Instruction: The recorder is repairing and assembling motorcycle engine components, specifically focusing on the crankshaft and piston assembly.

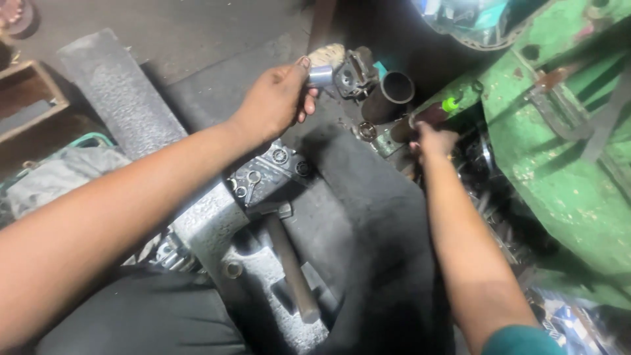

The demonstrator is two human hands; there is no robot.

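Note:
My left hand [276, 98] is raised in the upper middle of the view, its fingers closed around a short shiny metal cylinder, a socket-like piece [321, 75]. Just beyond it lie a small grey metal assembly [355, 72] and a dark steel pipe [388, 95]. My right hand [432, 141] reaches toward the green machine [559, 151] and grips a dark rod-like handle [420, 125] at its edge; part of what it holds is hidden by the fingers.
A hammer [289, 256] with a wooden handle lies on a grey cast-metal block [217, 223]. Several spanners [246, 184] and sockets [282, 156] rest beside it. A wooden box [29, 98] stands far left, and a crumpled cloth [59, 174] sits below it.

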